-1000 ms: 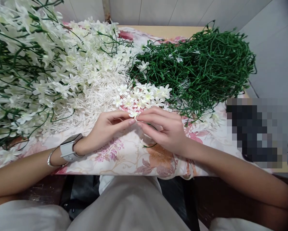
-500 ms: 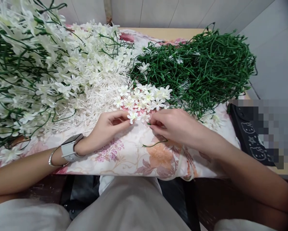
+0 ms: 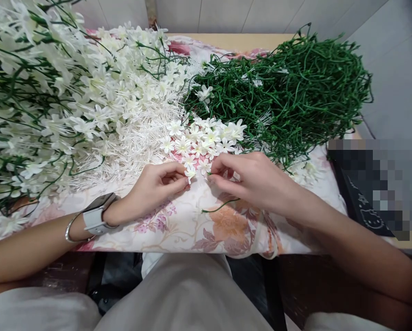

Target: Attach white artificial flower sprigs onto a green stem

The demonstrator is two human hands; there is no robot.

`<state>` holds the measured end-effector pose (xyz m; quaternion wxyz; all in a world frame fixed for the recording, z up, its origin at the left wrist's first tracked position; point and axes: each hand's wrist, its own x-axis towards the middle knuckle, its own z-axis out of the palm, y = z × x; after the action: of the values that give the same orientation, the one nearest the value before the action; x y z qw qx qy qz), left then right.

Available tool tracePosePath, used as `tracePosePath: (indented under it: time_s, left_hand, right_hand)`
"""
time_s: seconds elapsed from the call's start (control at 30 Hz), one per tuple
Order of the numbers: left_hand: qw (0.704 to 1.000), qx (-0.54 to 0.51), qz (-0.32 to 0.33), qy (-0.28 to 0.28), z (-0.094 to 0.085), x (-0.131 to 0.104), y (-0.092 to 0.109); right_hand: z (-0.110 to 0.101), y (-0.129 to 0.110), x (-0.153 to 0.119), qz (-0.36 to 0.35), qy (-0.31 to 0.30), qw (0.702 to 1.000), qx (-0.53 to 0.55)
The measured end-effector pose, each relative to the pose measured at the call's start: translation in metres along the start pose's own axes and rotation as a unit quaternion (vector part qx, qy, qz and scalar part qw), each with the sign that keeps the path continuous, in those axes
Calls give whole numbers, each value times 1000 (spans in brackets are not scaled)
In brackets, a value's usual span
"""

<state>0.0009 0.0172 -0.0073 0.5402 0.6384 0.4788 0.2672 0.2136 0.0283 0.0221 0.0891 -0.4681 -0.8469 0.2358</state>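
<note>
Between the thumb and fingers of my left hand (image 3: pixel 162 184) is a small white flower (image 3: pixel 190 174), held at its edge. My right hand (image 3: pixel 249 179) pinches a thin green stem (image 3: pixel 222 207), whose tip shows at the fingertips and whose other end curves out below the palm. A narrow gap separates the two hands. Just beyond them lies a small group of loose white flower heads (image 3: pixel 211 137) on the floral cloth (image 3: pixel 188 230).
Finished-looking white flowers on green stems (image 3: pixel 36 115) pile up at the left. White stamen pieces (image 3: pixel 140 138) lie beside them. A heap of green stems (image 3: pixel 295 92) fills the back right. A black item with cat drawings (image 3: pixel 360 197) rests at the right edge.
My left hand has tilted the white flower, which now shows side-on. My right fingertips have shifted slightly left with the green stem. The camera view has moved a little.
</note>
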Motion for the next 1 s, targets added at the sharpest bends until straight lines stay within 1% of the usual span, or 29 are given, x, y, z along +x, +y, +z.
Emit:
tracePosePath:
  time_s: [0.1, 0.2, 0.47, 0.63, 0.8, 0.9, 1.0]
  left_hand:
    - [999, 46, 19, -9, -1, -1, -2]
    - [998, 61, 20, -15, -1, -1, -3]
    - [993, 105, 44, -11, 0, -2, -3]
    - [991, 123, 51, -10, 0, -2, -2]
    - [992, 117, 49, -9, 1, -2, -1]
    - [994, 98, 41, -13, 1, -2, 0]
    - [997, 67, 26, -21, 1, -1, -3]
  right_hand:
    - [0, -2, -1, -48, 55, 996, 61]
    - [4, -3, -2, -101, 96, 988, 64]
    - [13, -3, -1, -152, 123, 980, 43]
    - [16, -4, 0, -191, 152, 970, 4]
    - [18, -5, 1, -196, 163, 967, -5]
    - [20, -3, 2, -193, 175, 966, 9]
    - [22, -2, 3, -183, 173, 968, 23]
